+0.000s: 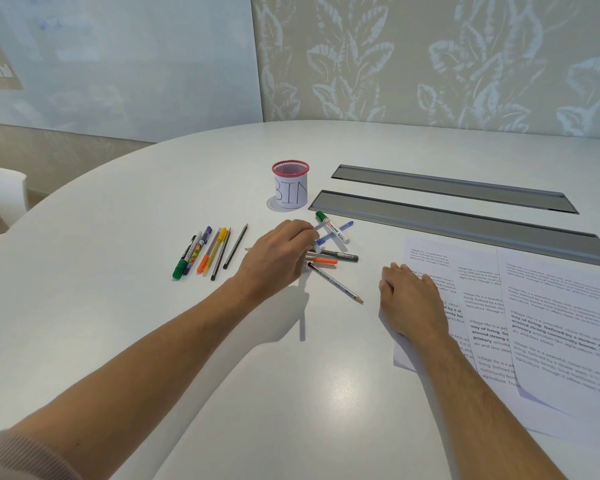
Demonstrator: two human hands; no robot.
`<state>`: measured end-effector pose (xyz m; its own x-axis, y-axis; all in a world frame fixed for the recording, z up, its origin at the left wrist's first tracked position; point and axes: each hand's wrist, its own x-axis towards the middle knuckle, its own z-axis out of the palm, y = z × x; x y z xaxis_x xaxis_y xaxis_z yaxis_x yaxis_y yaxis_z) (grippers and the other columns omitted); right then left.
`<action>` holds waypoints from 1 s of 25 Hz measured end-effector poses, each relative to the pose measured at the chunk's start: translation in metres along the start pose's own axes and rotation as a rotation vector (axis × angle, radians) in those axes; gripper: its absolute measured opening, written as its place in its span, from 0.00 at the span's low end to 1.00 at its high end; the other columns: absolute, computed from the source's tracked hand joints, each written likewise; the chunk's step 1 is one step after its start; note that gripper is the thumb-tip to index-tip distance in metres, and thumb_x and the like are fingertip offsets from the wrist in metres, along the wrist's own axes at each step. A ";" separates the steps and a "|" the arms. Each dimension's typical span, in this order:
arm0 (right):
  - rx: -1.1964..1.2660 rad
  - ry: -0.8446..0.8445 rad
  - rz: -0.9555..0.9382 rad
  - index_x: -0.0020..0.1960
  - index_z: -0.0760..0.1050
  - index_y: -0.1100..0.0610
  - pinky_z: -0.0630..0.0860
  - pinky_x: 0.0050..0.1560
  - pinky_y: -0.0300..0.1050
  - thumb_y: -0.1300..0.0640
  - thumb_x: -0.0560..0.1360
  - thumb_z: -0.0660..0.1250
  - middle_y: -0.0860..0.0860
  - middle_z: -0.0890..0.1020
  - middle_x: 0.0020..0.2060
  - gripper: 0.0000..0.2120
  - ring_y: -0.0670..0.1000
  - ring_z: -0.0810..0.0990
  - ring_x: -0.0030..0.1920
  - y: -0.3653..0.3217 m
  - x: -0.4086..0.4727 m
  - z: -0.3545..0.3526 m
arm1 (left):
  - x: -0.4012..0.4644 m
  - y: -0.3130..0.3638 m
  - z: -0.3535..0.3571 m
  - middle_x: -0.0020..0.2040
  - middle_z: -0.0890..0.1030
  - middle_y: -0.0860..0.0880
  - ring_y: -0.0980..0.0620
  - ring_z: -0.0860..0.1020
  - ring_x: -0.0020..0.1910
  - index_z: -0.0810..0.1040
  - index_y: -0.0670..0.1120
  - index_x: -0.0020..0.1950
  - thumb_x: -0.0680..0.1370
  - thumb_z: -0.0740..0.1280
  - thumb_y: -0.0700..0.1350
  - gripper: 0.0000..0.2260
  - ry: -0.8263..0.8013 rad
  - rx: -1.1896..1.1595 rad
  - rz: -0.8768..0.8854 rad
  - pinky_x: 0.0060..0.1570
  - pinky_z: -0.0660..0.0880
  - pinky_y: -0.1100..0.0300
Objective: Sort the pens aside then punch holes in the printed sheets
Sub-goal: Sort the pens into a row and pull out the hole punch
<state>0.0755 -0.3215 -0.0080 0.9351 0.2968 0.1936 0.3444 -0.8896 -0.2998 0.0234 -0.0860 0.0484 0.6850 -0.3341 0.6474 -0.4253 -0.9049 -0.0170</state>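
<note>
pens partly under left hand

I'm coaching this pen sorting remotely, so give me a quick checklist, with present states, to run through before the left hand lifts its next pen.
1. Left hand has hold of one pen: cannot tell; its fingertips are in the unsorted pile, grip hidden.
2. Room beside the sorted row: ok; bare table on both sides.
3. Pile pens free to lift singly: not ok; the green-capped marker and blue pen cross.
4. Printed sheets held steady: ok; right hand rests on their edge.
5. Bin cup out of the way: ok; upright behind the pile.
6. Hole punch ready: not ok; none in view.
</note>
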 end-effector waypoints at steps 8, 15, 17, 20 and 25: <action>0.010 -0.017 0.012 0.57 0.74 0.61 0.62 0.71 0.58 0.58 0.81 0.52 0.57 0.79 0.59 0.14 0.57 0.73 0.63 0.001 0.002 0.000 | -0.026 -0.044 -0.021 0.47 0.82 0.40 0.41 0.82 0.44 0.82 0.35 0.49 0.74 0.68 0.29 0.06 0.218 0.044 -0.225 0.43 0.79 0.52; 0.012 -0.011 0.014 0.56 0.74 0.61 0.62 0.71 0.59 0.58 0.81 0.52 0.57 0.79 0.59 0.14 0.57 0.73 0.64 0.000 0.002 0.001 | -0.067 -0.087 -0.027 0.49 0.81 0.41 0.39 0.80 0.44 0.80 0.36 0.49 0.75 0.66 0.30 0.06 0.071 0.172 -0.341 0.35 0.78 0.47; 0.017 -0.007 0.014 0.56 0.74 0.61 0.62 0.71 0.59 0.58 0.81 0.53 0.57 0.79 0.59 0.13 0.57 0.73 0.63 0.000 0.002 0.001 | -0.075 -0.092 -0.027 0.49 0.80 0.41 0.39 0.79 0.45 0.80 0.37 0.49 0.74 0.67 0.29 0.06 -0.005 0.200 -0.340 0.33 0.78 0.47; 0.008 0.003 0.006 0.55 0.74 0.61 0.63 0.70 0.59 0.58 0.81 0.53 0.56 0.79 0.57 0.13 0.57 0.74 0.62 0.000 0.002 0.001 | -0.083 -0.097 -0.026 0.49 0.81 0.41 0.39 0.80 0.44 0.81 0.37 0.48 0.72 0.69 0.28 0.08 -0.094 0.208 -0.374 0.32 0.78 0.47; 0.007 0.017 -0.001 0.54 0.74 0.61 0.65 0.67 0.59 0.58 0.81 0.53 0.56 0.80 0.56 0.12 0.57 0.75 0.60 0.000 0.002 0.001 | -0.088 -0.104 -0.027 0.52 0.81 0.42 0.39 0.79 0.48 0.82 0.39 0.49 0.71 0.68 0.28 0.10 -0.263 0.210 -0.475 0.41 0.77 0.47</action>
<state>0.0772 -0.3207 -0.0082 0.9332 0.2916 0.2099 0.3459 -0.8870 -0.3058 -0.0088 0.0442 0.0133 0.9073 0.0913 0.4104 0.0727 -0.9955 0.0606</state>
